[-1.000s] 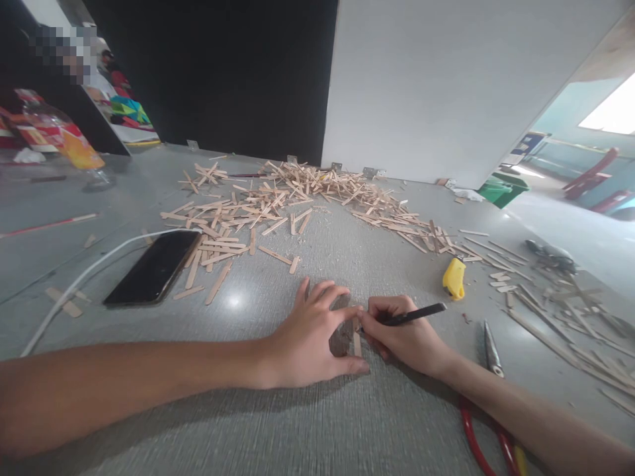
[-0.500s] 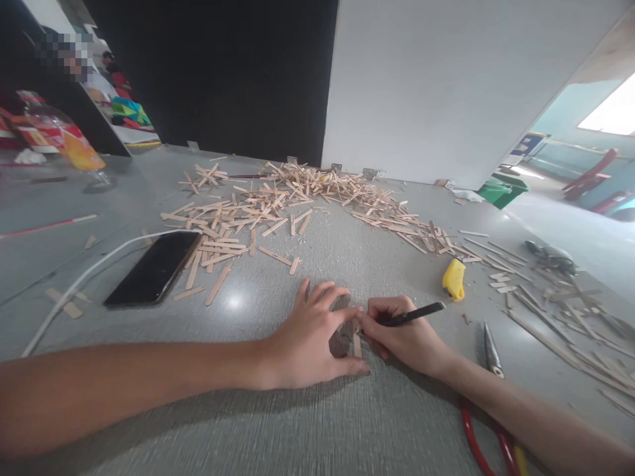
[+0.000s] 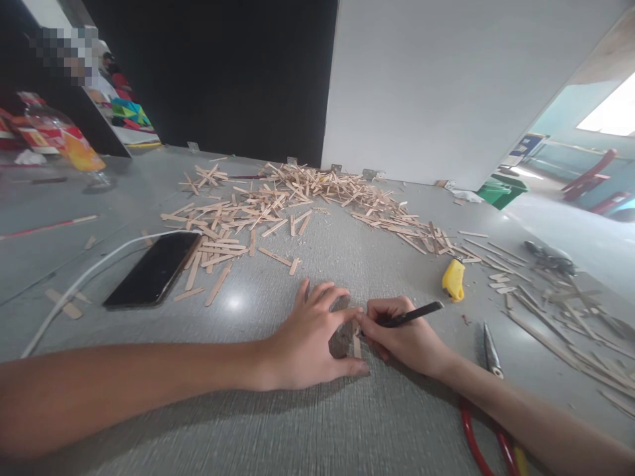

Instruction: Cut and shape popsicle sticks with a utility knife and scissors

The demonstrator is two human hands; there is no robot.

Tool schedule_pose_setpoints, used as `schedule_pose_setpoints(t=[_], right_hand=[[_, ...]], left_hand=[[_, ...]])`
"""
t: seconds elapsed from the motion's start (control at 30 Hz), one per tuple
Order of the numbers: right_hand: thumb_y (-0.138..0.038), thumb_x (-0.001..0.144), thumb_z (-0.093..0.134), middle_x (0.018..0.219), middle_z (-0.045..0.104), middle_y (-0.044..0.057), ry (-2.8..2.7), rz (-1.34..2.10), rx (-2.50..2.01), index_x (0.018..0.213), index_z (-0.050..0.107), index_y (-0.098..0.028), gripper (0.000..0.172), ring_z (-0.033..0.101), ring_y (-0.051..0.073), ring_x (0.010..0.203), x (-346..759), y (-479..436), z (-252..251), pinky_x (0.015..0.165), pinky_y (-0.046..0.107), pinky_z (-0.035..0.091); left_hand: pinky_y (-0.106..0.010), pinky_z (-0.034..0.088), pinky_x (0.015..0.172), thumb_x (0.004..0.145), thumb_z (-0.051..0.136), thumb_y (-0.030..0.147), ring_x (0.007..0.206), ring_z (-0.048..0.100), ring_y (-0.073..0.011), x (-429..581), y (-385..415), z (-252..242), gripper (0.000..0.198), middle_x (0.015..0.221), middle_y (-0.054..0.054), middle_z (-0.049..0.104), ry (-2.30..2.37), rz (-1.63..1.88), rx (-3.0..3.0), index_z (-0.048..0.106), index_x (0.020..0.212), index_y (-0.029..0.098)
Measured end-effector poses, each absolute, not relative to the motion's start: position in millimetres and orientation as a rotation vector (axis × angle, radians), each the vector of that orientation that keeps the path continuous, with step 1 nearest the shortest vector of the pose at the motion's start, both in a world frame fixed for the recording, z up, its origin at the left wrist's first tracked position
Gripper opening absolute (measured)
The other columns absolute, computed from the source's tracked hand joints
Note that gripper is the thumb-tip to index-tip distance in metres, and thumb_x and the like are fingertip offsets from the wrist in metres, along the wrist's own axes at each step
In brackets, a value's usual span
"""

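A short wooden stick lies on the grey table between my two hands. My left hand has its fingers spread, with the index finger at the stick's far end and the thumb by its near end, pressing it to the table. In my right hand is a dark pen-like tool, pinched and slanting up to the right. Its tip is at the stick, partly hidden by the fingers. Red-handled pliers lie partly under my right forearm.
Beyond my hands spreads a pile of wooden sticks. A phone with a white cable lies left. At right are a yellow tool and cut strips. A bottle stands far left; upright panels rise behind.
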State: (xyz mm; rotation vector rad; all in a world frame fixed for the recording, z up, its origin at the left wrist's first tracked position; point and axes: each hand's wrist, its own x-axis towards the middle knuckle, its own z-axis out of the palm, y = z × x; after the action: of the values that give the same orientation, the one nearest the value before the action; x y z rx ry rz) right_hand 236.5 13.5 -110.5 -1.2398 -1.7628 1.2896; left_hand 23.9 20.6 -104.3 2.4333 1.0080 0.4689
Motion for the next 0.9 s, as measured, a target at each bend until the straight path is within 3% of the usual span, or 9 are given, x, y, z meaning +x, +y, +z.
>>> schedule_pose_setpoints(t=[0.27, 0.9], right_hand=[[-0.032, 0.095, 0.063, 0.042, 0.055, -0.006, -1.638, 1.354, -1.345, 0.063, 0.053, -0.021, 0.035, 0.044, 0.007, 0.029, 236.4, 13.1, -110.2, 0.030, 0.016, 0.030], [-0.034, 0.096, 0.060, 0.039, 0.052, -0.005, -1.650, 1.314, -1.356, 0.061, 0.053, -0.021, 0.039, 0.040, 0.006, 0.029, 235.2, 12.1, -111.5, 0.031, 0.016, 0.029]], left_hand=[[-0.079, 0.009, 0.119, 0.078, 0.076, 0.071, 0.146, 0.037, -0.0458, 23.3, 20.4, -104.3, 0.074, 0.150, -0.016, 0.051, 0.991, 0.472, 2.429, 0.065, 0.137, 0.028], [-0.078, 0.011, 0.119, 0.077, 0.079, 0.069, 0.145, 0.038, -0.0466, 23.2, 20.5, -105.1, 0.074, 0.148, -0.016, 0.053, 1.004, 0.489, 2.437, 0.066, 0.136, 0.027]])
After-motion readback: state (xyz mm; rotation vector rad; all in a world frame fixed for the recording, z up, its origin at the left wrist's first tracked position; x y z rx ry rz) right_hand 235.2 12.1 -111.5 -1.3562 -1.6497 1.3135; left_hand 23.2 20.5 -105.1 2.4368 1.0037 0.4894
